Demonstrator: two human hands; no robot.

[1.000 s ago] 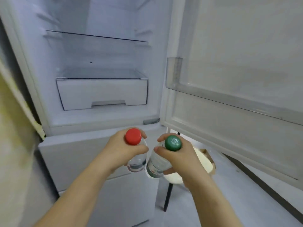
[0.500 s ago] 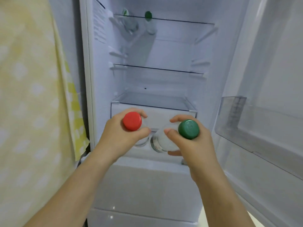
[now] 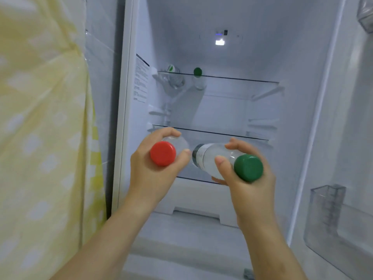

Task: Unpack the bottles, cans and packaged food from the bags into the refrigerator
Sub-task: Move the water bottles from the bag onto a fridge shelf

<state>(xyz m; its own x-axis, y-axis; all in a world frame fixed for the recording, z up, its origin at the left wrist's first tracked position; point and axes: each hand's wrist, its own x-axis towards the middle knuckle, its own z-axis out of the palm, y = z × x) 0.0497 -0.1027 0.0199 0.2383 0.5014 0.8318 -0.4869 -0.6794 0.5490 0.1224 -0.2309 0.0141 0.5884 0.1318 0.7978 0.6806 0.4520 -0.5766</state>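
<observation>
My left hand (image 3: 153,174) grips a clear bottle with a red cap (image 3: 163,153), its cap pointing at me. A clear bottle with a green cap (image 3: 248,168) is held in my right hand (image 3: 246,190), tilted with its base toward the fridge. Both bottles hover in front of the middle glass shelf (image 3: 232,134) of the open refrigerator (image 3: 314,126). On the upper glass shelf (image 3: 238,78) at the back left stand two more clear bottles, one with a green cap (image 3: 197,72) and one with a white and green cap (image 3: 171,68).
A yellow patterned curtain (image 3: 40,128) hangs at the left beside the fridge. A white drawer (image 3: 201,201) sits under the lowest shelf. The open door at the right carries a clear door bin (image 3: 327,215).
Both hands have risen with their bottles from the drawer level up to the middle shelf. My view has tilted up, showing the fridge's upper part and its lamp.
</observation>
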